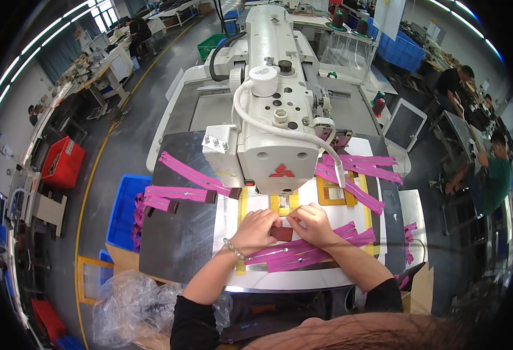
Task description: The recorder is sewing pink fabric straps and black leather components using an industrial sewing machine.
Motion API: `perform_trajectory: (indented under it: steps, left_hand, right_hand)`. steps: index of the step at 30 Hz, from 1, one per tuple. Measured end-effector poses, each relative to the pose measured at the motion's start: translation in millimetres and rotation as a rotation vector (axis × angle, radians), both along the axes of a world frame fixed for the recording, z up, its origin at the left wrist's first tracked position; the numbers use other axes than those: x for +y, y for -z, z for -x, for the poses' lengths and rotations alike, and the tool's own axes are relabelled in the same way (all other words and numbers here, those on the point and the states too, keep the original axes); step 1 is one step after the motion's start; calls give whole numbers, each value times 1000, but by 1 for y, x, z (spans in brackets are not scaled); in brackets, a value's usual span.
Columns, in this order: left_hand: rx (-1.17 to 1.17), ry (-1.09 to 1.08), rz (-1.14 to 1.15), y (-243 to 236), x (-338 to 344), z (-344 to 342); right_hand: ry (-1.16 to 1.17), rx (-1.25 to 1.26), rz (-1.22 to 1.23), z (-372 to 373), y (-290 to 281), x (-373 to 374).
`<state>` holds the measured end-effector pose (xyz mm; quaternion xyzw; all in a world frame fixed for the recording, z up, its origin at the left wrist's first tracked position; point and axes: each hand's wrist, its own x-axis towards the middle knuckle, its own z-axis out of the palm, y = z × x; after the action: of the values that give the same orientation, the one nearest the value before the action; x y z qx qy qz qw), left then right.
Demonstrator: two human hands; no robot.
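My left hand point(259, 228), with a beaded bracelet on its wrist, and my right hand point(313, 225) meet just in front of the sewing machine's head point(277, 154). Both have their fingertips pinched together over the white work plate point(227, 221); whatever lies in the pinches is too small or hidden to tell. A small dark red-brown patch point(281, 234) shows between the hands, against the left thumb. Directly ahead of the fingertips is a small yellow-edged frame point(284, 204) under the machine head. Magenta zippers point(303, 256) lie beneath my wrists and right forearm.
More magenta zippers point(189, 193), some with dark brown ends, lie on the left of the table; others point(356, 195) lie at right beside a yellow frame point(332, 193). A blue bin point(127, 207) and clear plastic wrap point(131, 309) are at left. Co-workers sit far right.
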<state>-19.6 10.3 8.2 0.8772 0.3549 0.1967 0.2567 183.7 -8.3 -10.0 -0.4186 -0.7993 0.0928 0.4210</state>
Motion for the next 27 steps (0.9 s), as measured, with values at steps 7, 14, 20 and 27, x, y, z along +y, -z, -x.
perform_trajectory:
  steps: [7,14,20,27]
  left_hand:
    - [-170,-125,348,1,1,-6]
    - [-323,-125,483,-8,0,-10]
    - [-254,136,129,-13,6,2]
    - [-317,169,-100,-15,5,-2]
  right_hand:
    - [57,179,134,0,-2,-4]
    - [-9,246,415,-10,7,-1]
    - [-288,729,1048,-21,-1,7]
    - [-408,805,1158,-27,-2,8]
